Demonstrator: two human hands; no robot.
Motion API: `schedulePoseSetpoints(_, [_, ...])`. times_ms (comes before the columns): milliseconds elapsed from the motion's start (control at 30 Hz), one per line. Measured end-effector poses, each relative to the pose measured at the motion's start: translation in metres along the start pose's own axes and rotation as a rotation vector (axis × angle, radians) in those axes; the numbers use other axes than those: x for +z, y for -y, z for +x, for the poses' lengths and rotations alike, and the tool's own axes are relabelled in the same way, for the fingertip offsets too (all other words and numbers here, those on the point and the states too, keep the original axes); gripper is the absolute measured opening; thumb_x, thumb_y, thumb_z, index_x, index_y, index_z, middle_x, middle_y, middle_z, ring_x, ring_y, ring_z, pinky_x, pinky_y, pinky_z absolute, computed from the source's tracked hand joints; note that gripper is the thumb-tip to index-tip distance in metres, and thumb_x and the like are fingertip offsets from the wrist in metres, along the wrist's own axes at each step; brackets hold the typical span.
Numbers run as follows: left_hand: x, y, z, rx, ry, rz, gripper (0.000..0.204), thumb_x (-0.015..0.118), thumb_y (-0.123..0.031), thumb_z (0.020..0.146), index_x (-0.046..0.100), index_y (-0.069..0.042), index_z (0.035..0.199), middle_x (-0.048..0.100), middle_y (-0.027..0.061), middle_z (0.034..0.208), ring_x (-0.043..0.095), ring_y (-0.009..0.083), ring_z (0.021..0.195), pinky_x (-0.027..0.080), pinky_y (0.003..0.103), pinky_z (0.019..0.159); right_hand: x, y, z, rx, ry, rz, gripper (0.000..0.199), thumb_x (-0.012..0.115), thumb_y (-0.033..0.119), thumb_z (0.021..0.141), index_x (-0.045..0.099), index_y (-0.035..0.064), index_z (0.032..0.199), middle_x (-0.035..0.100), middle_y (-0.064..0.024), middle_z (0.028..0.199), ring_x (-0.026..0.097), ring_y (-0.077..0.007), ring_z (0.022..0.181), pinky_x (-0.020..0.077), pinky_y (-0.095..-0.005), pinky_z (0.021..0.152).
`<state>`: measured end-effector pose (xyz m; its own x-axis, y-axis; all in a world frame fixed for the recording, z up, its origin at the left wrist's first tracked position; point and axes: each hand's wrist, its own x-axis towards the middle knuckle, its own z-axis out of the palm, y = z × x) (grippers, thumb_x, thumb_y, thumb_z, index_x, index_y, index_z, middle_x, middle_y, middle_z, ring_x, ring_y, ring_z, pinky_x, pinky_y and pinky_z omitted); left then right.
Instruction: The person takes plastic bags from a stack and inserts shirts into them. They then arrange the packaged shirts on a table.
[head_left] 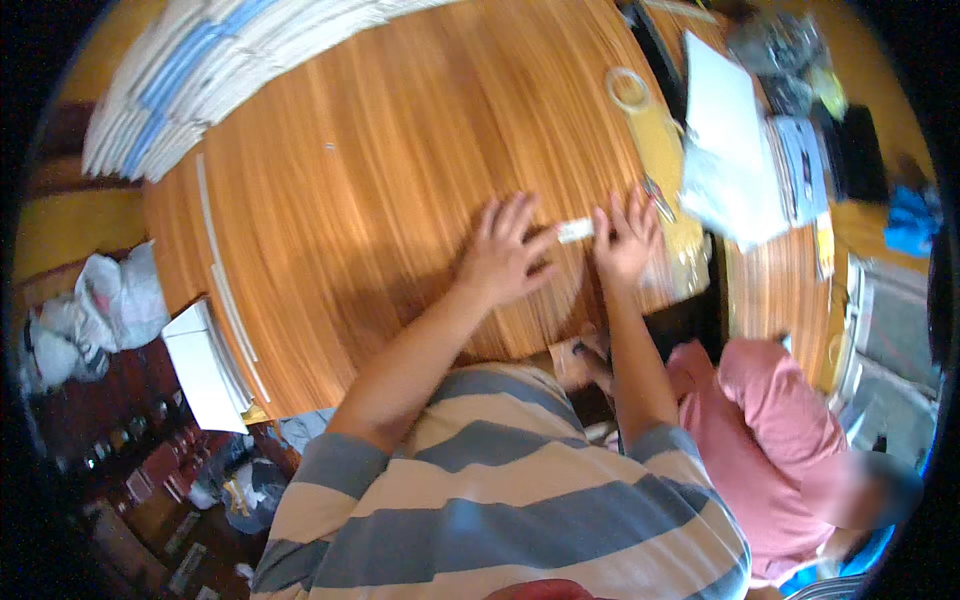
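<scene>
My left hand [505, 255] lies on the wooden table [400, 150] with its fingers spread. Its fingertips touch one end of a small white strip [575, 231]. My right hand [625, 240] is just right of it, fingers apart, with the other end of the strip at its thumb and forefinger. The strip lies flat on the wood between both hands. Whether either hand pinches it is unclear because of blur.
A roll of clear tape [628, 90] lies beyond my hands, with a yellow ruler-like strip [665, 150] and white papers [730, 140] to the right. Stacked white and blue sheets [190, 80] fill the far left. A person in a pink shirt [770, 430] crouches at the lower right.
</scene>
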<state>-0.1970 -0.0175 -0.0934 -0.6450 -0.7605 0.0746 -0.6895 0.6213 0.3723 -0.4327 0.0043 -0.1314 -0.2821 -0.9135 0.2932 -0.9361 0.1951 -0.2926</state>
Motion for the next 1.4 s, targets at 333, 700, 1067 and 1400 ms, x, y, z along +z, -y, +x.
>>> schedulePoseSetpoints(333, [0.001, 0.007, -0.015, 0.037, -0.119, -0.157, 0.049, 0.065, -0.045, 0.096, 0.062, -0.018, 0.137, 0.031, 0.0209, 0.163, 0.026, 0.0401, 0.153, 0.023, 0.059, 0.124, -0.011, 0.011, 0.004, -0.02, 0.06, -0.103, 0.056, 0.065, 0.052, 0.095, 0.065, 0.0191, 0.141, 0.041, -0.0087, 0.163, 0.027, -0.0394, 0.154, 0.0199, -0.0619, 0.121])
schedulePoseSetpoints(700, [-0.097, 0.185, -0.23, -0.533, -0.602, -0.481, 0.013, 0.075, -0.018, 0.092, 0.077, -0.008, 0.1, 0.076, 0.0094, 0.112, 0.072, 0.0272, 0.105, 0.055, 0.039, 0.095, -0.008, 0.014, 0.0, -0.024, 0.062, -0.134, 0.05, 0.058, 0.043, 0.102, 0.062, 0.0153, 0.143, 0.038, -0.0087, 0.164, 0.031, -0.0409, 0.151, 0.0246, -0.0581, 0.121])
schedulePoseSetpoints(1067, [-0.119, 0.249, -0.307, -0.807, -0.362, -0.003, 0.063, 0.048, -0.044, 0.105, 0.047, -0.001, 0.151, 0.035, 0.0099, 0.165, 0.026, 0.0289, 0.155, 0.021, 0.047, 0.127, -0.027, 0.276, 0.079, -0.376, -0.053, 0.422, 0.023, 0.072, 0.013, 0.094, 0.071, -0.0042, 0.111, 0.07, -0.0221, 0.116, 0.066, -0.0373, 0.111, 0.0509, -0.0447, 0.099])
schedulePoseSetpoints(1400, [-0.124, 0.26, -0.312, -0.669, -0.531, -0.079, 0.049, 0.058, -0.029, 0.101, 0.058, 0.002, 0.138, 0.046, 0.0176, 0.156, 0.035, 0.0353, 0.149, 0.033, 0.052, 0.121, -0.023, 0.734, 0.18, -0.958, 0.035, 0.668, 0.031, 0.077, 0.024, 0.089, 0.072, 0.0004, 0.108, 0.073, -0.0166, 0.103, 0.072, -0.0292, 0.095, 0.0564, -0.0403, 0.083])
